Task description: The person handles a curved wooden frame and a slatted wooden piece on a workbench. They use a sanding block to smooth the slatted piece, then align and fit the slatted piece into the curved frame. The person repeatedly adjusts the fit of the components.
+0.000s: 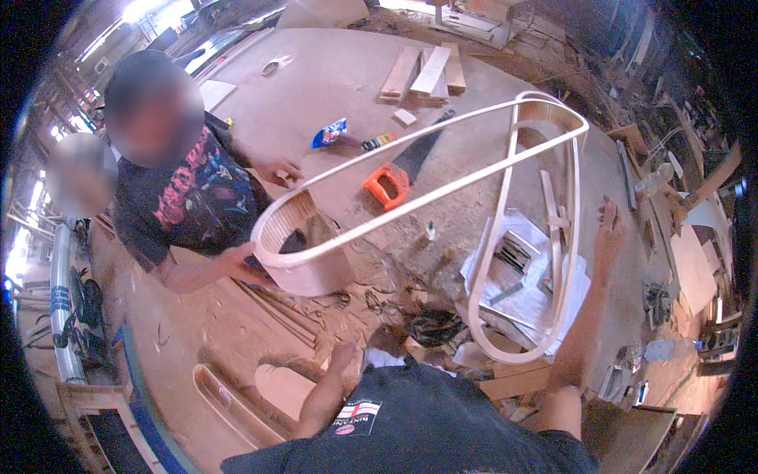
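Note:
A large pale wooden frame (pixel 442 186) of two long rounded loops stands over the work surface; the loops meet at the far right. Its left end is a broad, ribbed curved band (pixel 308 272). A co-worker's hand (pixel 246 262) grips that end, and their other hand (pixel 278 170) hovers behind it. My right hand (pixel 609 225) reaches forward just outside the right loop, fingers extended and apart from the wood. My left hand (pixel 343 355) is low in the middle, its fingers curled, with nothing visible in it. Inside the right loop lie white papers (pixel 483 272) and several dark thin sticks (pixel 513 253).
A handsaw with an orange handle (pixel 387 187) lies behind the frame, near a blue packet (pixel 330 133). Stacked planks (pixel 430 71) are at the back. A small bottle (pixel 431 231) stands mid-surface. Rounded wooden pieces (pixel 286 389) lie front left. A plastic bottle (pixel 671 350) is at right.

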The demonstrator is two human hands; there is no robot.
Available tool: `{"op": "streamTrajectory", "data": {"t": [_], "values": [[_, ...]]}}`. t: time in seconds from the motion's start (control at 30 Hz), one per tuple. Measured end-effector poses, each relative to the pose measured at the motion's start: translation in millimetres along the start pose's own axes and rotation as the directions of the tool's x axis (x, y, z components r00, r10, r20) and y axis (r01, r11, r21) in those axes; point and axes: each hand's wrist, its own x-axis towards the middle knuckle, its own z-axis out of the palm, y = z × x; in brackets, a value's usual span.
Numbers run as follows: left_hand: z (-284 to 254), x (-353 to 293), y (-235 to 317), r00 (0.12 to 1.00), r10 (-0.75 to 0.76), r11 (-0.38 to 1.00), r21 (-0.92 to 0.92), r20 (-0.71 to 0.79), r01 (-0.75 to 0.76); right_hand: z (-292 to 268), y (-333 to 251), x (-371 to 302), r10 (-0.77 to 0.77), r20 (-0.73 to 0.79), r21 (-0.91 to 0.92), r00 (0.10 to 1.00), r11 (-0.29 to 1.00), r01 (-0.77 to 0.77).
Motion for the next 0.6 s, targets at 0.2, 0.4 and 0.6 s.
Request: {"op": "streamTrajectory", "data": {"t": [0.2,0.4,0.6], "values": [[-7.2,5.2,-29.7,0.978,-0.102,0.843,0.538,0.183,-0.013,39.6,-144.1,62.0,-0.118,0.193,0.171,0.974,0.982,0.085],[-48.3,-48.7,9.1,0.900,-0.399,0.912,-0.179,-0.173,0.370,151.7,-210.3,135.2,-0.141,0.382,0.402,0.913,0.915,-0.027],[-39.7,-86.5,-50.5,0.833,-0.553,0.624,-0.662,0.003,0.416,321.5,-260.0,212.5,-0.070,0.681,0.452,0.729,0.823,-0.344]]}}
